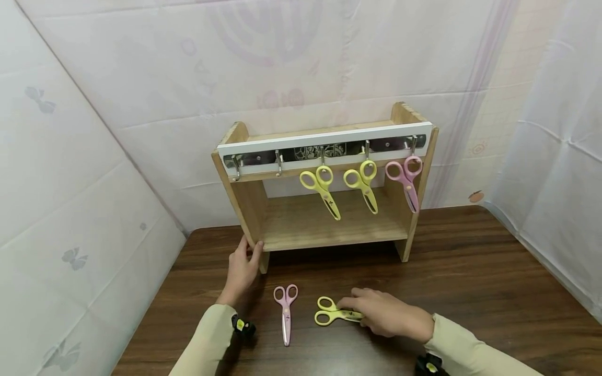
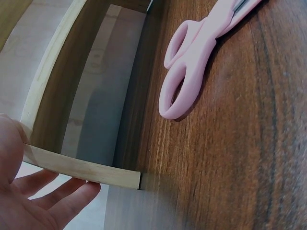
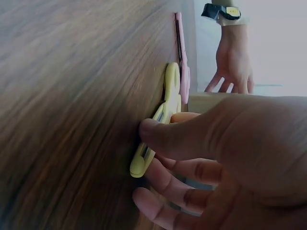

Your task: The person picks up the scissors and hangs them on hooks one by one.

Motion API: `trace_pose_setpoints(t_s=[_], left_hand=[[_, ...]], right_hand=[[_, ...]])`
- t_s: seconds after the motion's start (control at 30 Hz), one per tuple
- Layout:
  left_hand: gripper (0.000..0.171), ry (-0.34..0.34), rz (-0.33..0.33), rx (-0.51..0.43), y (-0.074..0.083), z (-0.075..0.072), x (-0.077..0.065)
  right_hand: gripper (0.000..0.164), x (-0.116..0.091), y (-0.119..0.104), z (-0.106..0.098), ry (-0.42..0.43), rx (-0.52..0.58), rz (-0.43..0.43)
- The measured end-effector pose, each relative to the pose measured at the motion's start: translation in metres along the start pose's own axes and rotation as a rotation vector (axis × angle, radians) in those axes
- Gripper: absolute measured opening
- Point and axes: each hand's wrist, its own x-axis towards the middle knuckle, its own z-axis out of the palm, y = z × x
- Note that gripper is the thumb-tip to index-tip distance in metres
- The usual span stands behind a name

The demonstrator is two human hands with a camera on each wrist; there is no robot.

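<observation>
At the lower left of a wooden shelf, my left hand grips the side panel, thumb on the front and fingers along the outside. My right hand pinches a pair of yellow scissors by the blades, low over the table. In the right wrist view the thumb and fingers lie on opposite sides of these scissors. Between the hands, pink scissors lie with their handles towards the shelf. The left wrist view shows their pink handles close beside the shelf.
A white hook rail runs along the shelf's top front. Two yellow scissors and one pink pair hang on its middle and right hooks. The two left hooks hold nothing. Pale curtains surround the dark wooden table.
</observation>
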Motion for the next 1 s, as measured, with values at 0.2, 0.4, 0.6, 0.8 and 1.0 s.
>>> trace_pose_setpoints(t_s=[0.2,0.4,0.6,0.8,1.0], left_hand=[[0.034,0.002,-0.005,0.001,0.0008,-0.0012,-0.0007],[0.036,-0.001,-0.005,-0.005,0.0006,-0.0010,-0.0014],[0.037,-0.004,0.000,-0.004,0.0013,-0.0002,-0.0007],[0.035,0.003,0.001,0.006,0.0020,-0.0003,-0.0005],[0.035,-0.004,-0.005,0.002,0.0025,-0.0006,-0.0008]], right_hand=[[0.054,-0.0020,0.0017,-0.0031,-0.022,0.014,0.012],[0.054,-0.0007,0.0045,-0.0028,-0.025,0.020,-0.010],[0.058,-0.0013,0.0063,-0.0022,-0.003,0.014,-0.016],[0.042,0.0014,0.0086,-0.0023,0.060,0.061,-0.068],[0.026,0.0014,0.0087,-0.0040,0.041,0.063,-0.055]])
